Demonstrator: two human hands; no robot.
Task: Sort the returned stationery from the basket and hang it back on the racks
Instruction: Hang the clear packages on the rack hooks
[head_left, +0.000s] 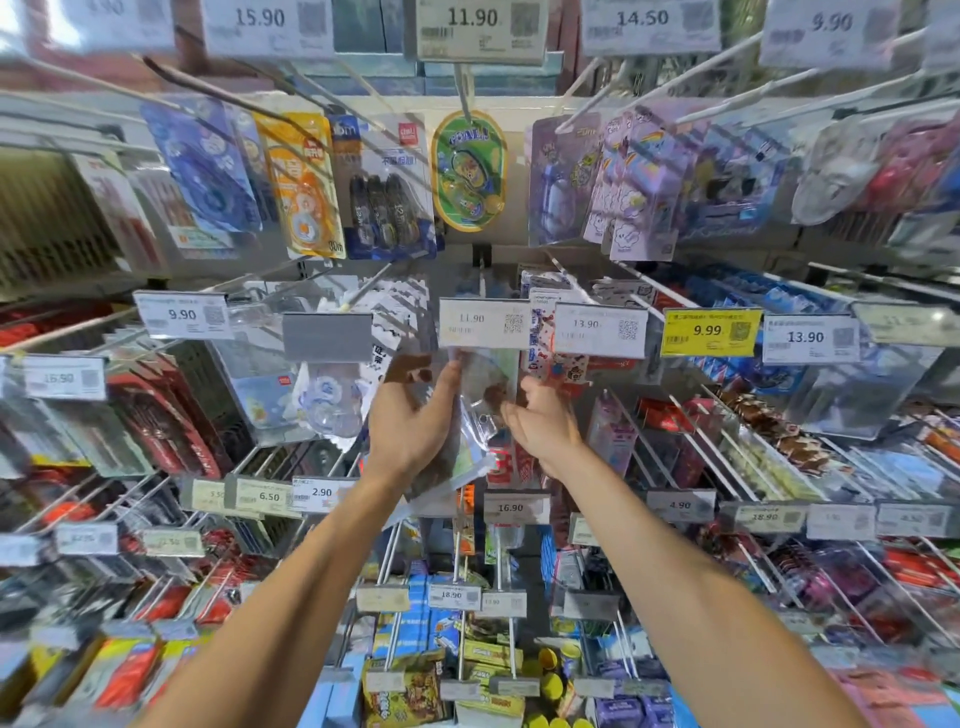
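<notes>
Now | left hand (410, 423) fingers grasp blurred packet (480, 382) | right hand (545, 426) hold unclear, fingertips hidden

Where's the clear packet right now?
Head view, centre: the clear packet is between the left hand and right hand, just below the middle 11.90 tag.

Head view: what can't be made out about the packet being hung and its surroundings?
- Clear plastic packet: contents unreadable, blurred by motion and partly covered by the left hand gripping it.
- Hanging hook for it: hidden behind the white 11.90 price tag.
- Right hand: unclear whether it pinches the packet or only touches it.
- Basket: outside the frame.
- Price tags near the left and right edges: too smeared to read.
</notes>
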